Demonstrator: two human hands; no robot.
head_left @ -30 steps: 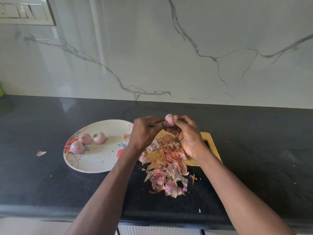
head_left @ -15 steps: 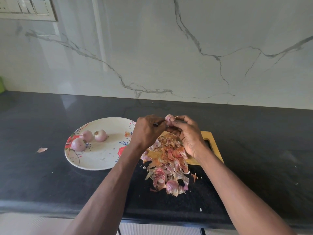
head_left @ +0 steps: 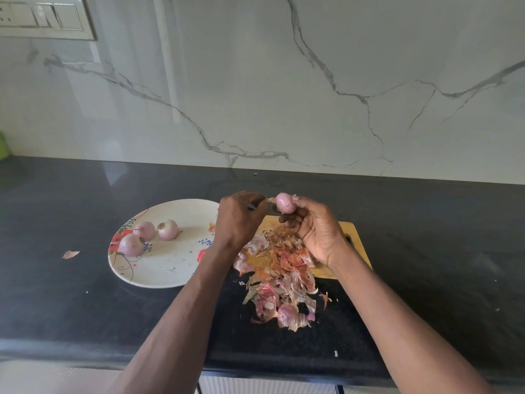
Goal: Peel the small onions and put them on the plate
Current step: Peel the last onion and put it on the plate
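Note:
My right hand (head_left: 315, 231) holds a small pinkish onion (head_left: 285, 203) at its fingertips, above the far edge of the wooden cutting board (head_left: 353, 237). My left hand (head_left: 241, 217) is curled round a thin dark tool, seemingly a small knife (head_left: 251, 206), right beside the onion's left end. A strip of skin (head_left: 271, 199) sticks out there. Three peeled onions (head_left: 145, 230) (head_left: 168, 229) (head_left: 130, 245) lie on the left part of the white flowered plate (head_left: 170, 260).
A heap of onion skins (head_left: 281, 274) covers the board's left half and spills onto the black counter (head_left: 426, 251) toward me. One loose skin (head_left: 70, 253) lies left of the plate. The marble wall stands behind, and the counter's front edge is near me.
The hands have drawn slightly apart. The onion now stands more exposed above my right fingers, with a strip of skin pulled out toward my left hand.

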